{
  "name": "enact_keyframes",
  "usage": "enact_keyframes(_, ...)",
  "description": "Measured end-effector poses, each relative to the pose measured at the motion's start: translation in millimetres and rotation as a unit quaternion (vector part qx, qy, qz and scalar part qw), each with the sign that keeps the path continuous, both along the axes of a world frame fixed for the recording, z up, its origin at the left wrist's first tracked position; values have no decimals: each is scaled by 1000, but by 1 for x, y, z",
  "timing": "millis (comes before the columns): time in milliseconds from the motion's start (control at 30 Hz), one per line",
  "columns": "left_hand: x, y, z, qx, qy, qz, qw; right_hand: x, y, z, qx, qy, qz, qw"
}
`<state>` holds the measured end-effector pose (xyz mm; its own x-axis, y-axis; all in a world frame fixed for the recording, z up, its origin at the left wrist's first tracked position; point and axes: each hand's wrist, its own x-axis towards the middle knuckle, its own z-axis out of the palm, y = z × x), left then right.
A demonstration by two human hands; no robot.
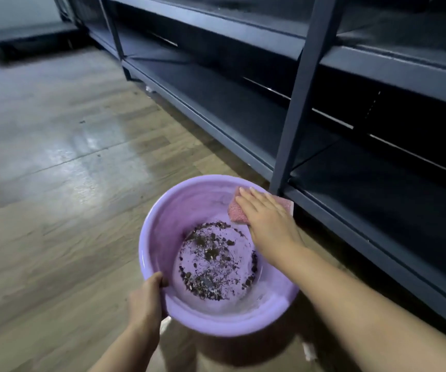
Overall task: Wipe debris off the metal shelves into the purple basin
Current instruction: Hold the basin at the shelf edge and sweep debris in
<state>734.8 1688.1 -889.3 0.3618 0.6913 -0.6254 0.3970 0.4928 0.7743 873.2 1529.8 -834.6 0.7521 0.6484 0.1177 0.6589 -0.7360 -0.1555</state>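
Observation:
The purple basin (163,237) is held above the wooden floor, with dark crumbs and dirt (214,264) scattered over its bottom. My left hand (146,299) grips the basin's near rim, thumb inside. My right hand (267,221) lies flat with straight fingers on a pink cloth (236,212) at the basin's far right rim, close to the front edge of the lowest dark metal shelf (350,218). Most of the cloth is hidden under the hand.
Dark blue metal shelving (307,84) with several tiers runs along the right side, with an upright post (294,116) just behind the basin. Wooden plank floor (55,170) spreads to the left. A dark low platform (26,38) sits at the far left.

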Motion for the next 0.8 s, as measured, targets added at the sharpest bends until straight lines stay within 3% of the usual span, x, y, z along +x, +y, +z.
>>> enact_keyframes(167,-3,0,-7,-71,-56,-48,995,-16,-5,6,9,2,-4,1000)
enact_keyframes(267,-15,-6,-3,-85,-33,-76,993,-39,-9,13,-16,36,-4,999)
enact_keyframes(333,-18,-7,0,-21,-8,-92,996,-48,-7,14,-27,46,0,999)
enact_keyframes(400,-16,-2,2,118,49,-148,981,-49,-3,15,-27,48,-7,998)
enact_keyframes(500,-14,4,10,317,124,-254,906,-43,8,19,-32,24,1,999)
enact_keyframes(600,-9,0,41,493,169,-372,768,-42,16,22,-9,19,-22,1000)
enact_keyframes(700,13,-15,78,561,159,-489,649,-48,12,21,-5,36,-63,997)
enact_keyframes(800,47,-38,105,589,149,-551,572,-47,-7,24,-11,35,-73,997)
